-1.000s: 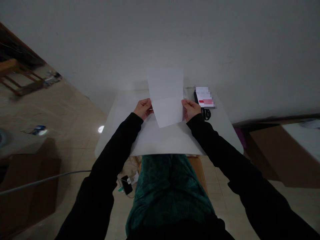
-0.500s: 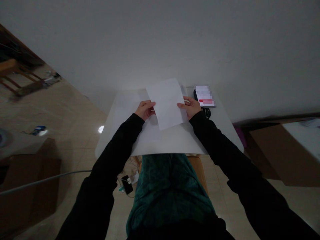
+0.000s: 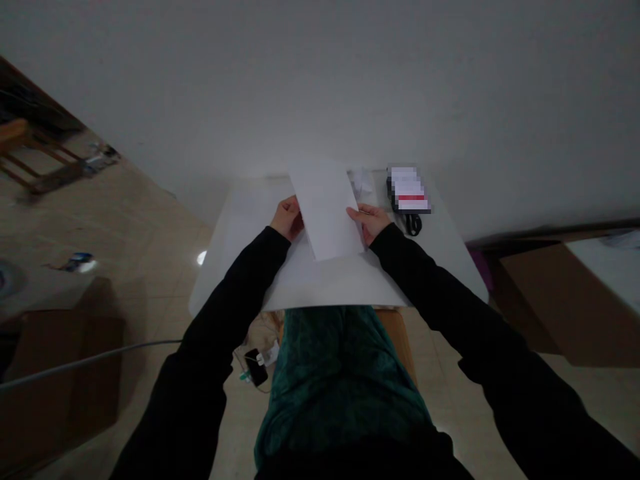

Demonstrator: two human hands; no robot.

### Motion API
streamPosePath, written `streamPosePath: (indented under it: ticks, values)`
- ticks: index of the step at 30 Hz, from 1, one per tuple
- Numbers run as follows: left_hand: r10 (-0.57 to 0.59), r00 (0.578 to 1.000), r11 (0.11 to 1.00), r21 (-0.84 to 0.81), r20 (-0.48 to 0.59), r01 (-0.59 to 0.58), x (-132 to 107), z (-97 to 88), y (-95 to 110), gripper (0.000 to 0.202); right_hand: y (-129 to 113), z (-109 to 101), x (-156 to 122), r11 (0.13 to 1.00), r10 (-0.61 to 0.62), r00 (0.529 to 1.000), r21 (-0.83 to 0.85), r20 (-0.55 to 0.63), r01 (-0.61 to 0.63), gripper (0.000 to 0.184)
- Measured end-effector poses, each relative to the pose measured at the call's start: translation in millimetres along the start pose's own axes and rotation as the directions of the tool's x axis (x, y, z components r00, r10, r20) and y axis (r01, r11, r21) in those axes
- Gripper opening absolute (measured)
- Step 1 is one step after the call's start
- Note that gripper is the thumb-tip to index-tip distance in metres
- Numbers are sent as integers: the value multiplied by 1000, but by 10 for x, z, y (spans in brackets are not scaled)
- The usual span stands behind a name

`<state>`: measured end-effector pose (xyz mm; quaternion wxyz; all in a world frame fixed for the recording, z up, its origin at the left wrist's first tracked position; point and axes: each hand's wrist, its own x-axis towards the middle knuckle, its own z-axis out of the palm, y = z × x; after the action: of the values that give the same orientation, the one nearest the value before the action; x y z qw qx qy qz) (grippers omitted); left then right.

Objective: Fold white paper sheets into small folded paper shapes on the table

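A white paper sheet [image 3: 325, 212] lies on the white tabletop [image 3: 240, 267], its lower corner pointing toward me. My left hand [image 3: 287, 219] grips its left edge, and the fingers pass partly behind the paper. My right hand [image 3: 367, 223] has its fingers across the right edge of the sheet. Beyond that hand sits a crumpled white paper piece [image 3: 361, 182]. Further right is a pixelated white-and-red packet [image 3: 407, 190], with black scissor-like loops [image 3: 413, 225] beneath it.
The table's near edge lies against my green clothed lap [image 3: 340, 380]. A phone with a cable [image 3: 256, 367] lies on the tiled floor below. Cardboard boxes [image 3: 60, 373] stand on the left and another [image 3: 560, 307] on the right. A wall rises behind the table.
The sheet has come down from a raised, upright pose to lie lower on the table. My right hand has moved left along it, and the crumpled piece now shows behind it.
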<state>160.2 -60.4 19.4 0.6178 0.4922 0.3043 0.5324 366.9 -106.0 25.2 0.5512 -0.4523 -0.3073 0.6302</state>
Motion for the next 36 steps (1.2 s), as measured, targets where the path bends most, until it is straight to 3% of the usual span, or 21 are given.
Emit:
streamPosePath:
  ticks: [7,12,19,22,27,29,32,36]
  values:
    - [3,1000,1000,-3,14,-3,-23,-6,59,50,66,9,9,999,27,999,39,31,-28,27]
    - [-77,997,996,46,29,76,-45,32,208,27,36,-42,80,998,-60,998,9,18,60,33]
    - [18,994,997,80,-110,-9,-28,112,437,44,-79,-25,58,981,-186,982,-60,-1,186,43]
    - [121,975,992,62,-185,-111,10,102,460,38,-89,27,-5,990,-138,990,-39,-36,137,43]
    - [190,950,982,61,-248,-180,56,82,464,48,-20,146,-120,990,117,986,71,115,-126,48]
    - [235,937,972,74,-260,-223,57,85,458,51,19,173,-129,978,164,977,107,139,-179,46]
    - [295,919,955,98,-261,-279,36,121,452,52,62,166,-96,975,148,979,143,140,-167,40]
    - [305,910,950,154,-282,-271,-7,209,477,51,79,119,-55,986,92,993,133,70,-101,34]
